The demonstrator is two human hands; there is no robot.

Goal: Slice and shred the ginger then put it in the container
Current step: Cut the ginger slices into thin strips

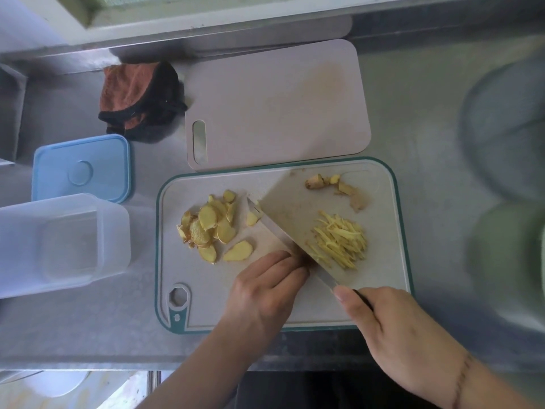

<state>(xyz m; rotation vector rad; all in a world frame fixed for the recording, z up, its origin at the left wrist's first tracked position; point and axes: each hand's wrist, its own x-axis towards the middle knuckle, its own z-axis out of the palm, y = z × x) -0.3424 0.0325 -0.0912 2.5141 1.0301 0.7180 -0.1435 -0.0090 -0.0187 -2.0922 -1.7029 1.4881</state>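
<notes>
Nearby: spare board (277,104), cloth (138,98), lid (81,169)

Bare counter (141,305) between green-rimmed board (165,261) and open container (63,243).

Ginger on the board, either side of the hands

Slices (211,228) lie left of the left hand (265,293); shreds (339,243) lie beyond the right hand (392,329); container (63,243) far left.
</notes>
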